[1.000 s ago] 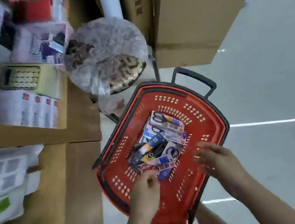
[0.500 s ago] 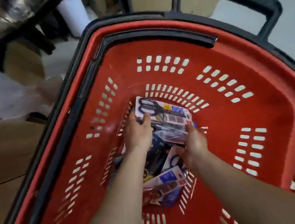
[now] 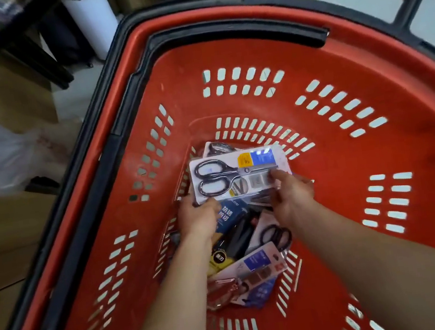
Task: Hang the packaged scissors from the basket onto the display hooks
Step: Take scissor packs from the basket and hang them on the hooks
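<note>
Deep in the red basket [image 3: 364, 65], two hands hold a white pack [image 3: 240, 174] of black-handled scissors, blades pointing right. The left hand [image 3: 200, 217] pinches its lower left corner and the right hand [image 3: 290, 196] its lower right edge, over a pile [image 3: 253, 246] of packs. Slotted walls stand well clear all round.

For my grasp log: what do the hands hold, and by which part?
One scissors pack: left hand grips its handle-end corner, right hand pinches its blade end.
</note>
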The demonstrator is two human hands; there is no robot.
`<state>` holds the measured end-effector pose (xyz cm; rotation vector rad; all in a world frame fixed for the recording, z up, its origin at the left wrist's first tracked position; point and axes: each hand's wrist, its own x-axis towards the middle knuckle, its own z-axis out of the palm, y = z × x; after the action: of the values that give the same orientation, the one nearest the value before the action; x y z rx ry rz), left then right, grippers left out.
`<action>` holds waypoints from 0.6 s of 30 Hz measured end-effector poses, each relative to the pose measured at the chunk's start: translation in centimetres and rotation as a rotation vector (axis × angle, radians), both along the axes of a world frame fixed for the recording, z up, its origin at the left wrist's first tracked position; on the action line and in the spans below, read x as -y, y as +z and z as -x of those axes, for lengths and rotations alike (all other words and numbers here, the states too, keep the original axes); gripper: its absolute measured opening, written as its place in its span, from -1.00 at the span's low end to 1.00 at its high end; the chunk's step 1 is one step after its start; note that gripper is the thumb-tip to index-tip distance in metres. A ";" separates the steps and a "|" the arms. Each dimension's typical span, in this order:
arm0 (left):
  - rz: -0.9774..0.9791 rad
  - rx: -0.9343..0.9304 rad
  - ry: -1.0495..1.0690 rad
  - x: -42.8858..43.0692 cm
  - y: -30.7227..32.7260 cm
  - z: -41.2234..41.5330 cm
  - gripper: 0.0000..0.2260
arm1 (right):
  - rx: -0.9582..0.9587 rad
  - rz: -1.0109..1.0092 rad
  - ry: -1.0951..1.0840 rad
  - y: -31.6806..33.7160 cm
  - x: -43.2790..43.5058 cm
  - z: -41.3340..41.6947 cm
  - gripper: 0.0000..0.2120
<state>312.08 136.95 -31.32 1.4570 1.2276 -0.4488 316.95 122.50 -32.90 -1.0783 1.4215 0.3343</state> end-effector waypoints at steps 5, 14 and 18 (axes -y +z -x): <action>0.007 -0.163 -0.169 0.3 -0.4 4.3 -0.88 | -0.013 0.105 0.173 -0.5 -0.9 -1.1 -0.26; 0.131 -0.184 0.114 0.3 0.9 8.7 -0.92 | -0.085 -0.136 0.257 0.3 0.9 -0.1 -0.54; 0.065 -0.172 0.159 0.1 3.4 7.8 -0.41 | 0.067 -0.011 0.415 5.3 0.5 -0.3 -0.87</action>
<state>304.30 136.83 -27.87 1.2751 1.4406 -0.5091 317.22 122.05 -27.58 -1.3619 1.1283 0.5953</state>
